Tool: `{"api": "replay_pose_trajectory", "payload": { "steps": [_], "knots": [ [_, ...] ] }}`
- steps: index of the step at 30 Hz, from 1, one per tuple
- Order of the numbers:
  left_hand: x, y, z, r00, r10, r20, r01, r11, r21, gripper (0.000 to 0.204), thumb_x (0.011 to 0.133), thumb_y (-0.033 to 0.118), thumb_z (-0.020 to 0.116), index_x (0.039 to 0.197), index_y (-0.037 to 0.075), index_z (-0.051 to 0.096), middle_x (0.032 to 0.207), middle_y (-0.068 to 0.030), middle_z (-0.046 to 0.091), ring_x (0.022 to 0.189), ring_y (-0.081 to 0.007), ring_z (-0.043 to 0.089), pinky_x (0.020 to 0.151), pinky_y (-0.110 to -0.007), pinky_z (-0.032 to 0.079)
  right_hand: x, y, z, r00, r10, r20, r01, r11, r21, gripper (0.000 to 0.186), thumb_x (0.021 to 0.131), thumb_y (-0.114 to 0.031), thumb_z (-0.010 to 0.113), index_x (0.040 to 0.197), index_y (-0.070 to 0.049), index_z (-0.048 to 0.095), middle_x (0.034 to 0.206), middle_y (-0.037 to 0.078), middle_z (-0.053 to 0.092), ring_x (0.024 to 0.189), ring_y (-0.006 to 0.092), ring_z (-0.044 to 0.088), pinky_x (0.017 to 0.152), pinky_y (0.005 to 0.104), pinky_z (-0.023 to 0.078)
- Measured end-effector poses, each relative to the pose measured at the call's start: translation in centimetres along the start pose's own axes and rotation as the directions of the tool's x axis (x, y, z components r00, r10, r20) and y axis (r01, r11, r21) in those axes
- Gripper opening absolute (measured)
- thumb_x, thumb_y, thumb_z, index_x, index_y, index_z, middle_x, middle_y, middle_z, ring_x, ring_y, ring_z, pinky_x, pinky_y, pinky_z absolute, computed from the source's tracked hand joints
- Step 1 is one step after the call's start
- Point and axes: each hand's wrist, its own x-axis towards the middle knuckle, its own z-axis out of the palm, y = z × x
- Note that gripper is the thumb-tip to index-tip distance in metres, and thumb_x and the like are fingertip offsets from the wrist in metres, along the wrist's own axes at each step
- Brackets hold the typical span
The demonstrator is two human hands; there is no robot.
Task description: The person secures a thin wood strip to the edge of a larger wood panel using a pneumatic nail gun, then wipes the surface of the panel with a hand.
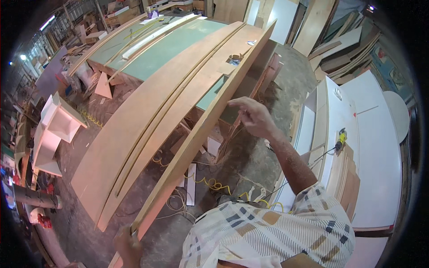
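A long narrow wooden board, standing on edge, runs from near my body up to the far right of the table. My left hand is closed over its near end, and a small shiny spot shows at the fingers, too small to name. Farther along, my right hand has its index finger stretched to the board's edge, the other fingers loosely bent, holding nothing. Left of the board lie large curved plywood panels, with two thin wooden strips along them.
Behind the panels is a green-topped table with strips and tools. Yellow coiled hose and cables lie on the floor. A white cabinet piece stands left. At right, a yellow-green power tool rests on white panels.
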Motion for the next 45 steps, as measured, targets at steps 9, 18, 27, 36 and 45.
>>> {"api": "replay_pose_trajectory", "payload": {
  "steps": [9, 18, 27, 36, 45],
  "knots": [
    [-8.3, -4.0, -2.8, 0.921, -0.196, -0.336, 0.202, 0.979, -0.019, 0.029, 0.091, 0.029, 0.082, 0.098, 0.001, 0.078, 0.088, -0.0202, 0.075, 0.078, -0.0348, 0.071, 0.075, -0.043, 0.057, 4.9, -7.5, 10.9, 0.522, -0.523, 0.674, 0.610, 0.781, 0.132, 0.058, 0.075, -0.003, 0.070, 0.133, -0.004, 0.062, 0.132, 0.015, 0.067, 0.130, 0.0326, 0.059, 0.117, 0.0463, 0.039],
    [-8.6, -1.6, -2.4, 0.855, -0.360, -0.372, 0.425, 0.899, 0.108, 0.036, 0.088, 0.031, 0.085, 0.101, -0.002, 0.076, 0.091, -0.0234, 0.074, 0.081, -0.0380, 0.070, 0.075, -0.046, 0.055, 8.4, -0.7, 8.1, 0.446, -0.501, 0.742, 0.610, 0.777, 0.158, 0.043, 0.073, -0.007, 0.067, 0.116, -0.008, 0.071, 0.113, 0.012, 0.073, 0.115, 0.0306, 0.066, 0.113, 0.0461, 0.043],
    [-8.2, 1.0, -1.5, 0.756, -0.534, -0.378, 0.518, 0.842, -0.152, 0.028, 0.087, 0.016, 0.085, 0.105, -0.002, 0.074, 0.090, -0.0186, 0.073, 0.085, -0.0307, 0.066, 0.077, -0.043, 0.055, 15.4, 16.5, -6.0, 0.642, -0.133, 0.755, 0.449, 0.863, -0.230, 0.038, 0.075, -0.004, 0.060, 0.108, -0.011, 0.077, 0.111, 0.008, 0.076, 0.114, 0.0286, 0.067, 0.113, 0.0404, 0.044],
    [-9.7, -1.1, 0.9, 0.792, -0.423, -0.439, 0.439, 0.896, -0.071, 0.037, 0.088, 0.026, 0.087, 0.107, -0.002, 0.073, 0.095, -0.0191, 0.073, 0.085, -0.0311, 0.066, 0.077, -0.045, 0.056, 14.5, 33.5, -15.1, 0.940, 0.274, -0.203, -0.333, 0.870, -0.365, 0.064, 0.081, -0.051, 0.075, 0.133, -0.013, 0.069, 0.141, 0.009, 0.066, 0.128, 0.0308, 0.061, 0.098, 0.0484, 0.052],
    [-11.7, -0.7, 3.2, 0.787, -0.369, -0.494, 0.468, 0.879, 0.089, 0.041, 0.089, 0.036, 0.084, 0.106, 0.000, 0.073, 0.098, -0.0208, 0.073, 0.088, -0.0375, 0.068, 0.080, -0.046, 0.056, 5.8, 18.6, -0.5, 0.558, 0.745, 0.365, -0.805, 0.380, 0.455, 0.071, 0.091, -0.052, 0.073, 0.136, 0.000, 0.057, 0.118, 0.016, 0.065, 0.101, 0.0284, 0.066, 0.084, 0.0510, 0.056]
  ]
}}
